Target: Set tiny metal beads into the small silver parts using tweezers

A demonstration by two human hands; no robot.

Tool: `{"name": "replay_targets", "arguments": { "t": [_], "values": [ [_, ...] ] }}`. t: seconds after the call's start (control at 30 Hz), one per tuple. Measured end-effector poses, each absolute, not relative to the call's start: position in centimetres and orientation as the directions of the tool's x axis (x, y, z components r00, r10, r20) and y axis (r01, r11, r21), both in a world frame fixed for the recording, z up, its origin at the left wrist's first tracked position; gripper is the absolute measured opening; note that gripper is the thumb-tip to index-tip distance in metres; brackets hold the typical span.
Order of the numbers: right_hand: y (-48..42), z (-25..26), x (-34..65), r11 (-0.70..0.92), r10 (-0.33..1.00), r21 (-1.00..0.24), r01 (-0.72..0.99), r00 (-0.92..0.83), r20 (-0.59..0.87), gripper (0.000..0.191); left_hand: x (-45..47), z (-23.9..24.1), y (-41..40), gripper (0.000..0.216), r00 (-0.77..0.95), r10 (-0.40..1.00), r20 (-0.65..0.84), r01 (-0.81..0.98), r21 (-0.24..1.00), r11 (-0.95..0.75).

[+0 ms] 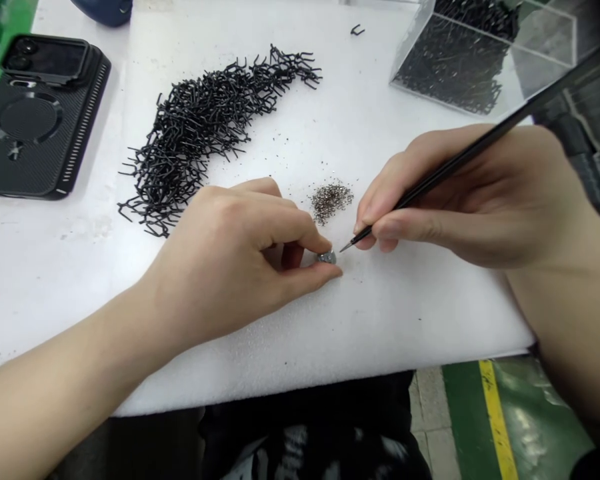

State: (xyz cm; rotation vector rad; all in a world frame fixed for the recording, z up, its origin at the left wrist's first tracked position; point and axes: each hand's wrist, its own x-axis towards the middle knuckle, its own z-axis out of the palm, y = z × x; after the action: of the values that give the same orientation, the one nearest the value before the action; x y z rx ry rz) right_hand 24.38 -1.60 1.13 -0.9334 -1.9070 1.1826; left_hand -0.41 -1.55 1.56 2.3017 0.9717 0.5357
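Note:
Between the thumb and index finger of my left hand [240,247] is a small silvery metal part [327,257], held low over the white foam sheet [380,320]. My right hand [460,193] grips a thin black fine-tipped tool [445,170], like a pen, whose pointed metal tip is just right of the metal part. A brush or a tweezer cannot be told apart here. Beyond the fingertips lies a little heap of tiny brownish metallic pieces [331,199]. Behind my left hand spreads a long pile of black forked pieces [200,120].
A clear plastic box [525,73] holding more black pieces stands at the upper right. One loose forked piece [357,30] lies left of it. A black phone [40,120] rests at the left, near a dark blue object [105,8]. The sheet's front edge faces my lap.

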Motion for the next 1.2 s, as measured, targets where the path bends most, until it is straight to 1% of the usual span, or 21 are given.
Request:
{"name": "replay_targets", "arguments": {
  "t": [0.2,0.33,0.57,0.67,0.83,1.07,1.13,1.2],
  "values": [
    [-1.2,1.0,25.1,0.3,0.827,-0.932,0.204,-0.542,0.148,0.008,-0.4,1.5,-1.4,0.003,0.665,0.732,0.148,0.495,0.647,-0.58],
    [-1.1,0.9,25.0,0.328,0.822,-0.928,0.179,-0.537,0.187,0.006,-0.4,1.5,-1.5,0.001,0.655,0.741,0.147,0.502,0.648,-0.573],
    [-1.1,0.8,24.7,0.361,0.811,-0.914,0.187,-0.547,0.208,0.009,-0.5,1.4,-1.5,0.004,0.659,0.737,0.15,0.495,0.651,-0.575],
    [-1.2,0.7,24.6,0.347,0.822,-0.917,0.195,-0.534,0.197,0.009,-0.4,1.4,-1.6,0.004,0.649,0.746,0.149,0.511,0.641,-0.573],
    [-1.5,0.6,24.2,0.36,0.81,-0.919,0.163,-0.542,0.222,0.012,-0.4,1.4,-1.6,0.004,0.644,0.75,0.151,0.52,0.633,-0.574],
    [-1.6,0.6,24.0,0.398,0.796,-0.901,0.173,-0.553,0.246,0.01,-0.4,1.4,-1.6,0.003,0.647,0.745,0.161,0.507,0.64,-0.578],
    [-1.4,1.1,24.7,0.376,0.802,-0.906,0.197,-0.559,0.211,0.009,-0.4,1.5,-1.6,0.003,0.649,0.743,0.161,0.504,0.641,-0.579],
    [-1.0,1.9,25.9,0.335,0.771,-0.908,0.251,-0.627,0.111,0.009,-0.4,1.5,-1.6,0.002,0.648,0.745,0.156,0.503,0.646,-0.573]
  ]
}}
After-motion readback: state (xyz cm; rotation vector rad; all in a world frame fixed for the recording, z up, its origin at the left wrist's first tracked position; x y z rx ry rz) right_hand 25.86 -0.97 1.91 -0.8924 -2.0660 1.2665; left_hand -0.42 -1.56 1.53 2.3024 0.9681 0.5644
